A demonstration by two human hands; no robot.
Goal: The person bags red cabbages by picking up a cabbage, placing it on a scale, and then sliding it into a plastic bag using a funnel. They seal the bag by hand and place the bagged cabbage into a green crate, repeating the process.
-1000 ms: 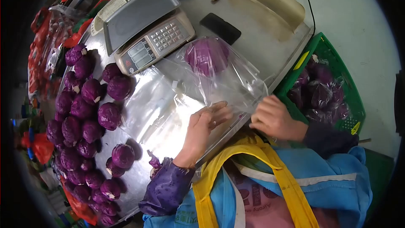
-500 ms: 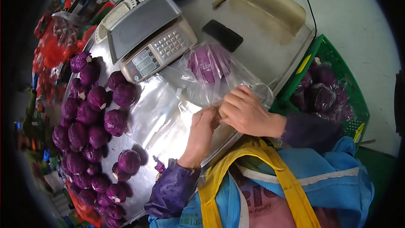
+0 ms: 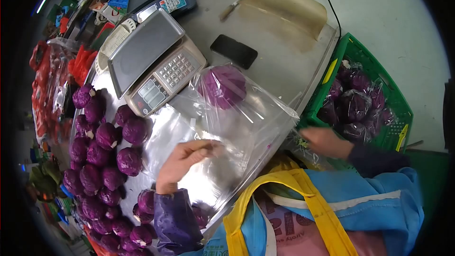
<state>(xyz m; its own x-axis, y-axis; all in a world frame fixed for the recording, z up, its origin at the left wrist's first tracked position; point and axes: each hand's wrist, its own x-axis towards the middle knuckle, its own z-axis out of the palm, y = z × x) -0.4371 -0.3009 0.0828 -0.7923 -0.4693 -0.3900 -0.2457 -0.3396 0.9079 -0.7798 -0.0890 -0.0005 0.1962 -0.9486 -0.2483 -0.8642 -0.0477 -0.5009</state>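
A purple cabbage (image 3: pixel 224 86) lies in a clear plastic bag (image 3: pixel 258 114) on the metal table, in front of the scale. Beside the loose lower part of the bag is my left hand (image 3: pixel 186 162), its thumb and fingers pressed together; whatever is between their blurred tips cannot be made out. My right hand (image 3: pixel 327 142) is off the table's right edge, near the green crate, smeared by motion, and its fingertips do not show clearly. Many unwrapped purple cabbages (image 3: pixel 98 154) are grouped on the left of the table.
A scale (image 3: pixel 166 76) with a tilted tray stands behind the bag, and a second scale (image 3: pixel 173 2) is farther back. A black phone (image 3: pixel 234 51), a brush (image 3: pixel 229 11) and a yellowish curved sheet (image 3: pixel 284 7) lie beyond. The green crate (image 3: pixel 400 95) holds bagged cabbages.
My hands were together at the bag's lower part; now they are apart, left hand moved left and right hand moved right, off the table. The bag's lower part lies spread out. The view has shifted slightly.
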